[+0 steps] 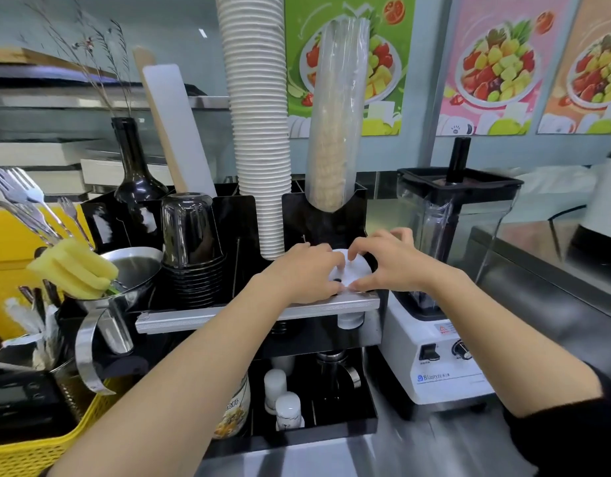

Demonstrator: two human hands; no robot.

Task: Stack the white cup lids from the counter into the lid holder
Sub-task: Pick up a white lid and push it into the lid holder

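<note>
A white cup lid [352, 270] lies flat at the top of the right compartment of the black lid holder [326, 215], just above the holder's aluminium front bar [262, 313]. My left hand [305, 275] grips the lid's left edge with fingertips on top. My right hand [388, 261] pinches its right edge, thumb low and fingers arched over it. Both hands touch the same lid. Whatever sits beneath the lid in the compartment is hidden by my hands.
A tall stack of white paper cups [259, 132] and a sleeve of clear cups [335, 115] rise behind the holder. Black cups [192, 242] stand left of it, a blender [445, 270] right. A yellow basket [28, 449] with a steel jug and forks sits far left.
</note>
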